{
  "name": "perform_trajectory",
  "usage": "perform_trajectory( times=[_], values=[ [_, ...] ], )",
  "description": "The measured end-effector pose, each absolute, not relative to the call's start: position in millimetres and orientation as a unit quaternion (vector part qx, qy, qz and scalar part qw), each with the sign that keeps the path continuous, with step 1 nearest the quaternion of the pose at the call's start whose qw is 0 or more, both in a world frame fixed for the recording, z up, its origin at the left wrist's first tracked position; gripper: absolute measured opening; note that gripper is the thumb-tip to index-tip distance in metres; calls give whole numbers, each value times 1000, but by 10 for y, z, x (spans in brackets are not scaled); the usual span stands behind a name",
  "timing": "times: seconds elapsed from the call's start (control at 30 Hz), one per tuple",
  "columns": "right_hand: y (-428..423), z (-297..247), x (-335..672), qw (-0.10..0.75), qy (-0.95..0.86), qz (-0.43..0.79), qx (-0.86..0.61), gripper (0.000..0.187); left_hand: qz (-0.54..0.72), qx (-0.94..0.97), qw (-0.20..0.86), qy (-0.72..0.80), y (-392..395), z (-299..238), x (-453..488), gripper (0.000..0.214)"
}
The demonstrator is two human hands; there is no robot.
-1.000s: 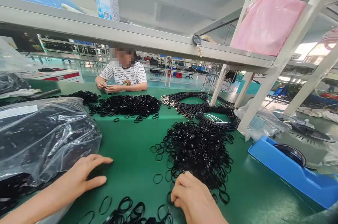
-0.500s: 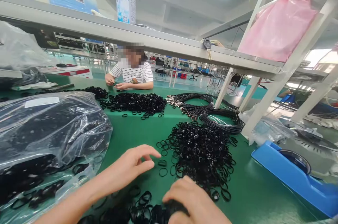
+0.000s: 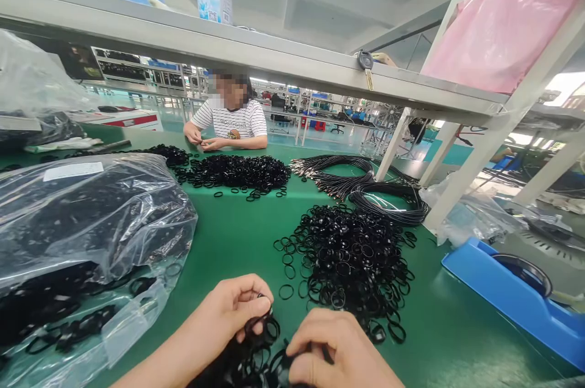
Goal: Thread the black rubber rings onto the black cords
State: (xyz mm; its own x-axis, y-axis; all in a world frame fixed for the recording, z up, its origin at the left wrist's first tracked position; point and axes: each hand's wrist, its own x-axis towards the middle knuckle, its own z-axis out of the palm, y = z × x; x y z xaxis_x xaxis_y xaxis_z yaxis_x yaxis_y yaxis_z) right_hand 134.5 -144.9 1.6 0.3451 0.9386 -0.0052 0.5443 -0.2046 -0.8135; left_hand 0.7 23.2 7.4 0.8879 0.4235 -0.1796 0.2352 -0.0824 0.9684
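Observation:
My left hand [image 3: 244,306] is closed, thumb against fingers, with black rings [image 3: 270,328] hanging at its fingertips. Just right of it, my right hand [image 3: 331,345] has its fingers curled down onto black rings; what lies in its grasp is partly hidden. Beneath both hands is a near pile of black rings [image 3: 242,363], cut off by the frame's lower edge. A larger heap of black rings [image 3: 351,254] spreads beyond my right hand, with a few loose ones at its left side.
A clear plastic bag [image 3: 150,211] of black pieces lies left. Coiled black cables [image 3: 388,202] rest by a shelf post at the back; a blue tape dispenser [image 3: 512,309] stands right. Across the green table [image 3: 228,236], a person [image 3: 235,123] handles small parts behind another ring heap [image 3: 242,172]. A shelf [image 3: 274,50] crosses overhead.
My left hand was open beside the loose rings; it has come down nearer my right hand and closed on rings. My right hand stays low over the near pile. The view has shifted slightly.

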Motion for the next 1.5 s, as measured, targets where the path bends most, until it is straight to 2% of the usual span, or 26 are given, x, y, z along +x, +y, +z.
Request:
perform_trajectory(
  times=[0.07,0.2,0.27,0.33,0.4,0.47,0.5,0.57,0.63,0.7,0.77,0.87,0.93,1.0,1.17,1.4,1.5],
  values=[
    [-1409,-8,1328,384,-465,248,-758,6,76,683,692,221,182,69,66,26],
    [-1352,-2,1324,414,-455,243,-750,14,90,676,707,189,100,78,201,23],
    [-1353,17,1349,422,-453,245,-746,14,100,714,668,184,120,75,284,20],
    [-1373,35,1387,415,-445,233,-759,4,109,765,608,183,180,59,369,23],
    [-1399,38,1420,397,-448,224,-769,14,111,805,553,185,254,33,437,33],
    [-1422,17,1430,369,-481,222,-764,12,107,826,519,190,316,13,470,37],
    [-1429,-4,1426,352,-509,221,-754,11,106,835,505,192,338,12,470,34],
    [-1432,-54,1407,315,-563,213,-734,27,109,848,481,192,362,37,436,26],
    [-1422,-96,1393,311,-576,197,-730,30,116,859,463,186,360,91,368,21],
    [-1405,-115,1402,353,-531,210,-741,22,106,868,454,174,332,153,287,20],
    [-1385,-116,1426,434,-446,268,-736,15,78,863,471,166,271,188,222,21],
    [-1355,-118,1459,540,-341,366,-677,12,34,832,535,143,137,152,195,23],
    [-1339,-129,1471,576,-329,391,-638,11,23,804,578,138,58,84,213,23],
    [-1330,-145,1487,590,-331,384,-628,11,23,782,603,158,27,19,229,24],
    [-1326,-177,1559,603,-322,339,-647,8,70,773,590,221,140,-8,190,29],
    [-1292,-180,1533,585,-301,361,-661,16,79,790,580,181,116,10,230,31],
    [-1275,-183,1472,580,-311,339,-672,15,68,803,562,186,24,-22,268,24]
  ],
)
